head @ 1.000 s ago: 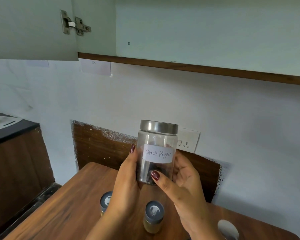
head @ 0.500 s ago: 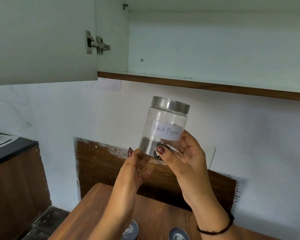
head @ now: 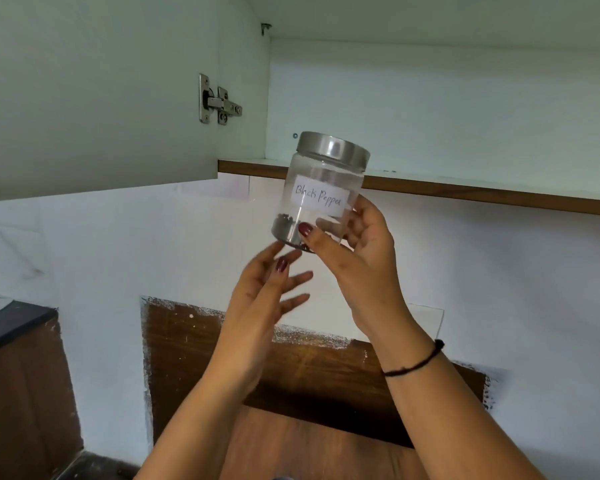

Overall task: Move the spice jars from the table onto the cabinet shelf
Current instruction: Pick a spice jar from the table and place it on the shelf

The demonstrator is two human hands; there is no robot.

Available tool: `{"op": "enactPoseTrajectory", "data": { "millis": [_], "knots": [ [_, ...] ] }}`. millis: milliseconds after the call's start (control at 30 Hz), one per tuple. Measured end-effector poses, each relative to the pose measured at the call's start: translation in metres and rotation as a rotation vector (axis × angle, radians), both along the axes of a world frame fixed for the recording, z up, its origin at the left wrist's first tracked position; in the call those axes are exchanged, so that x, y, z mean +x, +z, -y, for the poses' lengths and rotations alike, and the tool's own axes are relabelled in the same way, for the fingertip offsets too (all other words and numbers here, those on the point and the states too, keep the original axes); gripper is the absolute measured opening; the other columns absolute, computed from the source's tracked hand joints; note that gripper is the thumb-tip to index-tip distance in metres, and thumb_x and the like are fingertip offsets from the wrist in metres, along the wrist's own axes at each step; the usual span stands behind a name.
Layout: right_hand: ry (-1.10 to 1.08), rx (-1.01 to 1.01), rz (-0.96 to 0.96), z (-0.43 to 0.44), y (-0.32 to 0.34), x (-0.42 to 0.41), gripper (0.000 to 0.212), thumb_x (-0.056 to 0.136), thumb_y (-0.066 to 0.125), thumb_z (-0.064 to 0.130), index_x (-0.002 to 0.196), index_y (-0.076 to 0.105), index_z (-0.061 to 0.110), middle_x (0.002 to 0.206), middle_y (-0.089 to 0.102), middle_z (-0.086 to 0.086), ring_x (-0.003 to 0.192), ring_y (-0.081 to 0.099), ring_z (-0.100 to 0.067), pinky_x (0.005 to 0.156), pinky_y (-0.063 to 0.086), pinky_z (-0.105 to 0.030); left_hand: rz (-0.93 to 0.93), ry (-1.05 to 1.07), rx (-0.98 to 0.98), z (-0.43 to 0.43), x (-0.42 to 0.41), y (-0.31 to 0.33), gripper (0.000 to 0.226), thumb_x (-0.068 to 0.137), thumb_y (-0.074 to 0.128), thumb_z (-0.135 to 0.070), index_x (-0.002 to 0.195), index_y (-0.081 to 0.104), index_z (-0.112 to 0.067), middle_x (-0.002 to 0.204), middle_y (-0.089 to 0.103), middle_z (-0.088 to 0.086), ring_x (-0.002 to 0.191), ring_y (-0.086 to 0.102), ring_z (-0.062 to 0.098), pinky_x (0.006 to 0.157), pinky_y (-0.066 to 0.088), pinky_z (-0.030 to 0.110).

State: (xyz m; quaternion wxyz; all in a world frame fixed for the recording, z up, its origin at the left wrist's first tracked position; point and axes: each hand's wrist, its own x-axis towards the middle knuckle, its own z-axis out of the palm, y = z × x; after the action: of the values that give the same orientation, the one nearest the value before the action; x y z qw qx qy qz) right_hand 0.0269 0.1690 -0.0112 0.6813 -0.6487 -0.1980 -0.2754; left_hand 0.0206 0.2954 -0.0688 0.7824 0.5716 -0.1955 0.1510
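In front of the wood-edged lip of the cabinet shelf (head: 465, 192), near its left end, a clear cylindrical Black Pepper jar (head: 321, 192) hangs tilted in the air. It has a brushed-metal lid (head: 333, 148), a white handwritten label (head: 319, 197) and dark peppercorns at its base. The right hand (head: 357, 258) grips its lower part, thumb in front and fingers behind. The left hand (head: 260, 306) is just beneath, fingers loosely spread, grasping nothing; whether a fingertip touches the glass is unclear.

White wall (head: 499, 271), brown wood panel (head: 309, 375), dark counter (head: 14, 323).
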Motion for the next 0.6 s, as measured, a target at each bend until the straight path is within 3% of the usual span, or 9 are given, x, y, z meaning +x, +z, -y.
{"op": "enactPoseTrajectory", "data": {
  "millis": [100,267,367,433,533,600],
  "knots": [
    [-0.038,-0.008,0.039,-0.012,0.014,0.016,0.068,0.078,0.082,0.019,0.136,0.047,0.022,0.124,0.063,0.004,0.112,0.063,-0.011,0.083,0.058,-0.022,0.141,0.119,0.026,-0.013,0.01,0.022,0.049,0.094,0.055,-0.032,0.142,0.045,-0.029,0.134,0.061,-0.008,0.115,0.067,0.013,0.092,0.058,0.03],
    [-0.072,-0.05,0.091,-0.027,0.039,0.041,0.072,0.077,0.083,0.021,0.138,0.045,0.017,0.127,0.062,0.001,0.113,0.064,-0.013,0.09,0.057,-0.028,0.248,0.346,0.121,-0.026,0.041,0.045,0.043,0.101,0.053,-0.025,0.143,0.047,-0.035,0.139,0.057,-0.014,0.12,0.059,0.003,0.096,0.054,0.026],
    [-0.09,-0.086,0.109,-0.035,0.051,0.054,0.073,0.077,0.083,0.022,0.137,0.043,0.019,0.126,0.06,0.002,0.109,0.064,-0.01,0.091,0.057,-0.029,0.296,0.417,0.188,-0.03,0.056,0.057,0.043,0.102,0.052,-0.024,0.144,0.048,-0.03,0.141,0.056,-0.013,0.116,0.057,-0.007,0.088,0.048,0.005],
    [-0.111,-0.103,0.113,-0.038,0.058,0.062,0.073,0.077,0.083,0.025,0.137,0.042,0.02,0.128,0.057,0.0,0.108,0.063,-0.008,0.089,0.057,-0.026,0.311,0.441,0.228,-0.033,0.067,0.064,0.043,0.103,0.052,-0.023,0.145,0.047,-0.026,0.142,0.055,-0.008,0.117,0.057,-0.002,0.083,0.044,-0.002],
    [-0.157,-0.126,0.123,-0.04,0.067,0.076,0.074,0.077,0.083,0.03,0.138,0.042,0.019,0.132,0.052,-0.002,0.111,0.063,-0.015,0.084,0.056,-0.02,0.381,0.495,0.337,-0.045,0.086,0.076,0.043,0.104,0.049,-0.025,0.146,0.046,-0.024,0.143,0.054,-0.003,0.121,0.053,0.001,0.086,0.043,-0.001],
    [-0.194,-0.158,0.122,-0.039,0.072,0.086,0.077,0.076,0.083,0.033,0.14,0.042,0.019,0.134,0.049,-0.003,0.113,0.063,-0.016,0.082,0.056,-0.02,0.416,0.499,0.404,-0.052,0.098,0.086,0.044,0.104,0.048,-0.029,0.148,0.045,-0.023,0.142,0.054,-0.003,0.118,0.052,-0.002,0.094,0.044,0.008]
  ]
}}
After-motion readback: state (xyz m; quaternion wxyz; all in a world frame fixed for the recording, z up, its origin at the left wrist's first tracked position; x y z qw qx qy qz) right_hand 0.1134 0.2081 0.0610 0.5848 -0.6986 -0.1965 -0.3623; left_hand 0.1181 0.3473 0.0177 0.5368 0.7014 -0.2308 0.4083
